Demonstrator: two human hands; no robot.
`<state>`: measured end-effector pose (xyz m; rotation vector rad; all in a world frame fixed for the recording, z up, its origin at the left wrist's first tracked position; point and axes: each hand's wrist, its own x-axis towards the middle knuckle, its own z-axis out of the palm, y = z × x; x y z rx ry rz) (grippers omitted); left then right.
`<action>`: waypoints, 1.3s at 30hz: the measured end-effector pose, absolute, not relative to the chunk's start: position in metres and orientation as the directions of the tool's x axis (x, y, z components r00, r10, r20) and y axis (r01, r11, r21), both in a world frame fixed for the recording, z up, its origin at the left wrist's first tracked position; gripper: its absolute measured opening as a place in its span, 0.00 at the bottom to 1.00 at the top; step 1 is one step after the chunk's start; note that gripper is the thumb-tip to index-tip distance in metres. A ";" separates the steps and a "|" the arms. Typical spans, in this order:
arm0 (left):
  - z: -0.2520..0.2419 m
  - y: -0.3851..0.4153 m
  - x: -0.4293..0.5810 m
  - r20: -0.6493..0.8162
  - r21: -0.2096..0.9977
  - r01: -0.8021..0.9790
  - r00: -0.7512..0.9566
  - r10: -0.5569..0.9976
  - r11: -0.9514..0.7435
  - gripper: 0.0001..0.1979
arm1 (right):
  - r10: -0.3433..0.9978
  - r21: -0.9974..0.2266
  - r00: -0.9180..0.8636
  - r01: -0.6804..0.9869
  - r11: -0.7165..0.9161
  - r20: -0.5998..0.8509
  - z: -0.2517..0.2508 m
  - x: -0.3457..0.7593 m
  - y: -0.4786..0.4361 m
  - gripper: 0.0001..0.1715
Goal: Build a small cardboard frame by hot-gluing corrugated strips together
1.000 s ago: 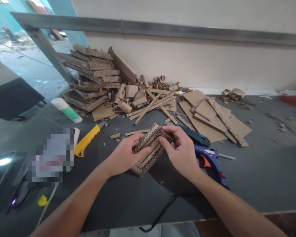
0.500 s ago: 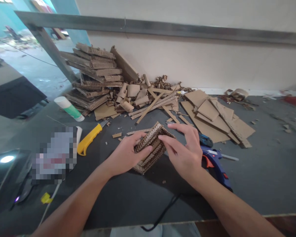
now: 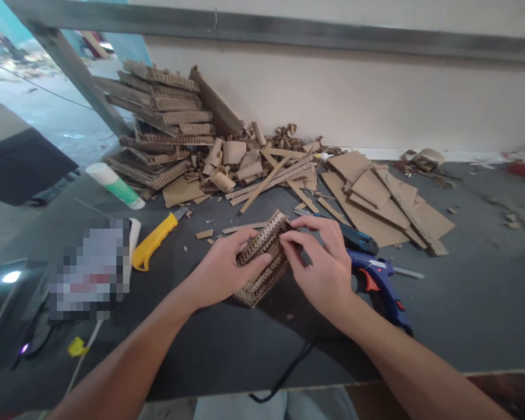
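Note:
Between my hands is a small cardboard frame [image 3: 262, 255] with ridged corrugated walls, tilted over the dark table. My left hand [image 3: 225, 265] grips its left wall, thumb on the inner side and fingers behind. At its far right corner, my right hand [image 3: 321, 259] pinches the wall between thumb and index finger. My right fingers cover part of that corner. A blue glue gun [image 3: 380, 286] with an orange trigger lies just right of my right hand. Behind that hand rests a blue cutter knife [image 3: 354, 238], partly hidden.
A yellow cutter [image 3: 155, 239], a white-and-green glue stick [image 3: 116, 185] and a blurred-out device [image 3: 90, 268] lie at left. Corrugated cardboard pieces [image 3: 166, 111] are stacked at the back left. Scraps and strips [image 3: 275, 181] lie mid-back, flat sheets [image 3: 380, 198] at right. A black cable [image 3: 289, 370] crosses the front edge.
My right thumb and index finger have closed onto the frame's far right corner; before, they were spread more apart there. My left hand keeps its hold. The camera view has shifted slightly.

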<state>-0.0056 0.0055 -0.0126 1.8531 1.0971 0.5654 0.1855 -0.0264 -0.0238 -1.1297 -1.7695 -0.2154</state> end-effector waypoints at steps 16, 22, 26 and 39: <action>-0.011 0.005 -0.005 0.026 0.820 0.486 0.495 0.869 -0.301 0.13 | 0.599 -0.427 0.064 0.761 0.488 0.798 -0.031 0.173 -0.028 0.07; -0.011 0.003 -0.004 0.018 0.825 0.490 0.475 0.880 -0.282 0.15 | 0.669 -0.503 0.094 0.738 0.450 0.737 -0.033 0.171 -0.028 0.04; -0.013 0.002 -0.003 0.038 0.827 0.481 0.466 0.884 -0.290 0.15 | 0.653 -0.472 0.073 0.752 0.460 0.754 -0.034 0.170 -0.028 0.05; -0.011 0.001 0.000 0.067 0.807 0.504 0.439 0.896 -0.308 0.14 | 0.638 -0.494 0.090 0.718 0.490 0.765 -0.030 0.171 -0.025 0.06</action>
